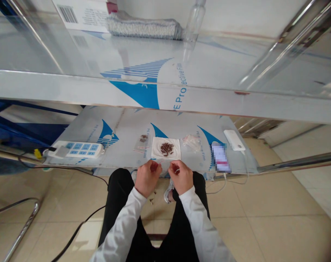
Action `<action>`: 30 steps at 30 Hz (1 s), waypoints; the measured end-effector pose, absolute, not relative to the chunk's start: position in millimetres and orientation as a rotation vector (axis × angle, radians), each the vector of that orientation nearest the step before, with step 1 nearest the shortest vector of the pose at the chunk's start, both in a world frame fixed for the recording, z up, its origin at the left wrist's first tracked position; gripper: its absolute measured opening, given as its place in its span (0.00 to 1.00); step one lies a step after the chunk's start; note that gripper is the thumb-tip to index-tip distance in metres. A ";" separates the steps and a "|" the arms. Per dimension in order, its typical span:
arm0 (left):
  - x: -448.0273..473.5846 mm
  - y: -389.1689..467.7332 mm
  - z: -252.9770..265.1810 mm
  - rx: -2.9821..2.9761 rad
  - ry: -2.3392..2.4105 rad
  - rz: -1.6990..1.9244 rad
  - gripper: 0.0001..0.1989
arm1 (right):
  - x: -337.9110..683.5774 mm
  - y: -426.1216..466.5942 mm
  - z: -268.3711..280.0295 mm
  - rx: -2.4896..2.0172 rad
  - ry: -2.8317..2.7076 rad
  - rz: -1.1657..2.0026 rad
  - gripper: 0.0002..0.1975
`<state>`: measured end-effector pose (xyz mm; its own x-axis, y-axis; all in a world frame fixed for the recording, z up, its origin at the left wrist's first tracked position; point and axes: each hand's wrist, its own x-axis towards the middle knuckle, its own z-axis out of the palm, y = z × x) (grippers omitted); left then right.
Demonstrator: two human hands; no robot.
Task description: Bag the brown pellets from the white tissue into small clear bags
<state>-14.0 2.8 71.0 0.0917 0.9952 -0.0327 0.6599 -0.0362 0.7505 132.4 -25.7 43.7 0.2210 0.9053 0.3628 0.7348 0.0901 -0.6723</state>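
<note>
Left: power strip (83, 149) on the lower shelf (127, 120). Next, small clear bag (143, 139) with brown contents. Left hand (148, 178) at the front edge, thumb and fingertips drawn close; cannot tell whether they pinch anything. Brown metallic pieces (167, 148) heaped on a white sheet (156, 151), presumably to stop rolling and stay within reach. Right hand (182, 177) mirrors the left; grip likewise unclear. Beyond: crumpled clear plastic (191, 142), phone (220, 157), white device (234, 140) with cable, likely charging.

Writing: box (86, 14), barcode, text illegible; shelf film (179, 87), "PE Protective Film".

White sheet (156, 148), phone (220, 160) on lower shelf (130, 122)
</note>
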 end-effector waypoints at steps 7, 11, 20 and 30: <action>-21.1 8.7 80.3 1.849 1.379 0.662 0.05 | 143.8 -26.3 50.7 -1.162 -1.857 0.656 0.32; -24.0 10.6 84.1 1.859 1.351 0.630 0.04 | 146.5 -21.6 51.0 -1.148 -1.901 0.697 0.33; -20.2 18.3 96.8 2.106 1.484 0.536 0.05 | 132.4 -18.5 44.8 -1.240 -1.672 0.582 0.26; -15.7 34.6 93.3 1.768 1.375 0.533 0.03 | 122.6 -7.1 39.1 -1.285 -1.611 0.588 0.33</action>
